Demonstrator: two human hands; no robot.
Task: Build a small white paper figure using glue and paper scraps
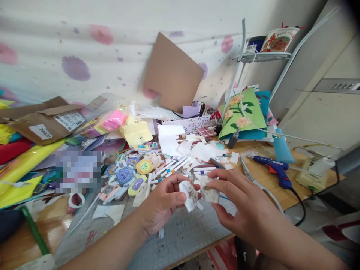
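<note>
While pinching 1 white piece [189, 195] in left fingers [177, 198], holding 2nd piece [209, 195] in half-curled right fingers [225, 186], preferably supporting edges lightly.

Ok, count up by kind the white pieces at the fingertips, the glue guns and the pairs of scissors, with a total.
White pieces: 2
Blue glue gun: 1
Scissors: 1
Total: 4

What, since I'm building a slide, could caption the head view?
Left hand and right hand each hold a small white piece above a cluttered table; blue glue gun nearby.
</note>
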